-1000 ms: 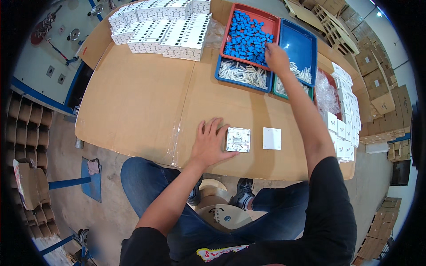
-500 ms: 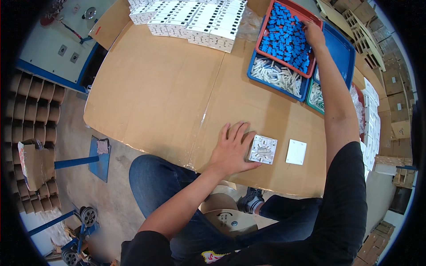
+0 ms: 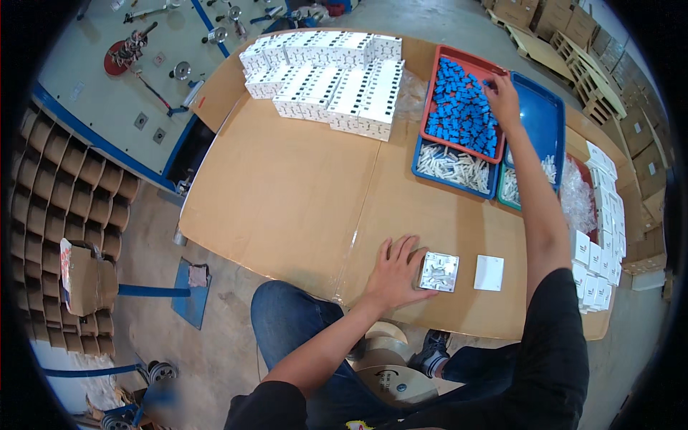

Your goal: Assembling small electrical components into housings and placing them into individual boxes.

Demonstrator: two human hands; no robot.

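Note:
A small square white box point(image 3: 438, 272) without its cover rests on the cardboard tabletop, with greyish-white parts visible inside. My left hand point(image 3: 396, 278) lies at its left side, thumb along the near edge and index finger at the far left corner, gripping it. Just right of it is a flat square white cover plate point(image 3: 489, 273). My right hand point(image 3: 504, 102) reaches to the right side of a red tray point(image 3: 433, 84) filled with small blue plastic pieces point(image 3: 459, 115). Its fingers are bent in a pinch at the pieces; what lies between the fingertips is hidden.
Under the red tray sit blue trays point(image 3: 539, 107) and a green one, with white plugs point(image 3: 453, 168). Rows of white boxes point(image 3: 337, 89) stand at the far left. More white boxes point(image 3: 591, 269) and clear plastic wrap point(image 3: 575, 201) are at the right edge. Cardboard point(image 3: 287, 186) covers the table.
The view has shifted, showing more of the table's far side. My left hand stays on the white box. My right hand stays at the red tray, its fingers now drawn closer together.

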